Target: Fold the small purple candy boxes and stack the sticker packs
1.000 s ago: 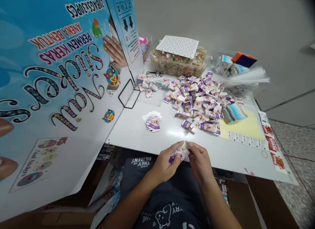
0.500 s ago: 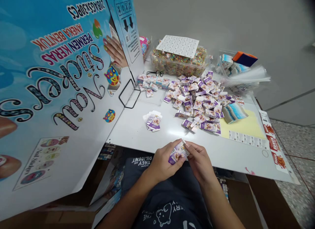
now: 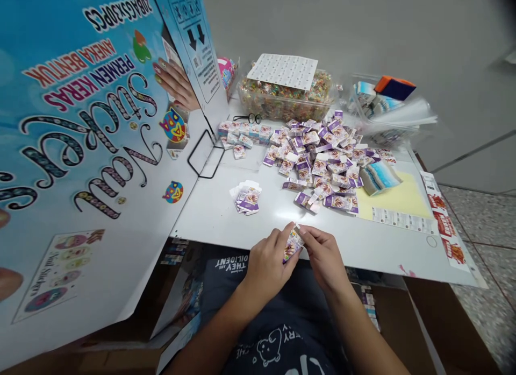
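My left hand (image 3: pixel 267 261) is closed round a small printed carton (image 3: pixel 293 245), purple and white with a hand picture on its face. The thumb and fingertips of my right hand (image 3: pixel 324 257) pinch the carton's top right end, where a white flap shows. Both hands are at the table's near edge, above my lap. Farther in, a small stack of flat cartons (image 3: pixel 246 197) lies on the white table (image 3: pixel 217 219). Beyond my right hand spreads a heap of purple-and-white cartons (image 3: pixel 322 165), several of them with flaps standing out.
A large blue printed box (image 3: pixel 100 165) stands along the left. At the back are a clear tub of small colourful pieces (image 3: pixel 282 103) under a printed sheet (image 3: pixel 284 71), black-handled scissors (image 3: pixel 252 118) and a plastic bin (image 3: pixel 387 122). A blue-and-grey bundle (image 3: pixel 379 177) lies right.
The carton has turned more upright between my hands. My right fingers have closed in at its top end. The whole view has shifted slightly.
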